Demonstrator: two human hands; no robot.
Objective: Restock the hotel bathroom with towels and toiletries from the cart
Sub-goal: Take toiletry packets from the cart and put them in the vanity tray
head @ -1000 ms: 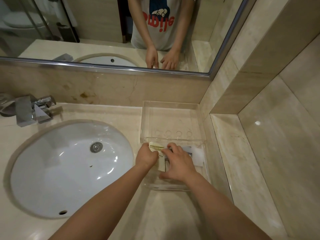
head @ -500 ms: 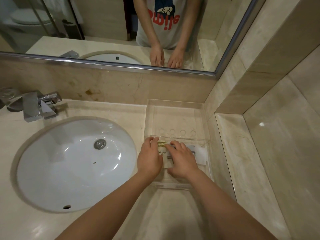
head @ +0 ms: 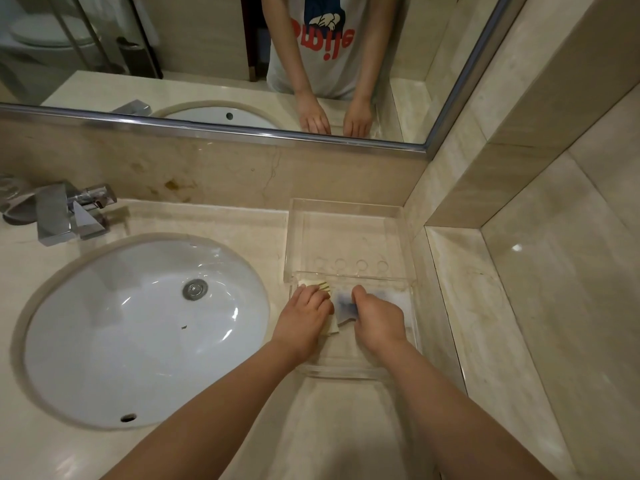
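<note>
Presses cream sachet [head: 324, 287] flat with straight-fingered left hand [head: 303, 318] at tray's [head: 349, 204] near-left edge. Grips blue sachet [head: 343, 306] in curled right hand [head: 379, 318] just beside it, mid-tray. Has room over tray's far half; hemmed by wall [head: 450, 299] at tray's right, sink [head: 138, 327] at its left.

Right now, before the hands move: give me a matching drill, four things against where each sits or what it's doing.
Things:
1. left hand
2. right hand
3. tap
4. tray

Places or states:
A. at the far-left edge of the sink
B. rests on the cream packet
C. sits right of the sink
D. holds the grey-blue packet

Pairs: 1-B, 2-D, 3-A, 4-C
</note>
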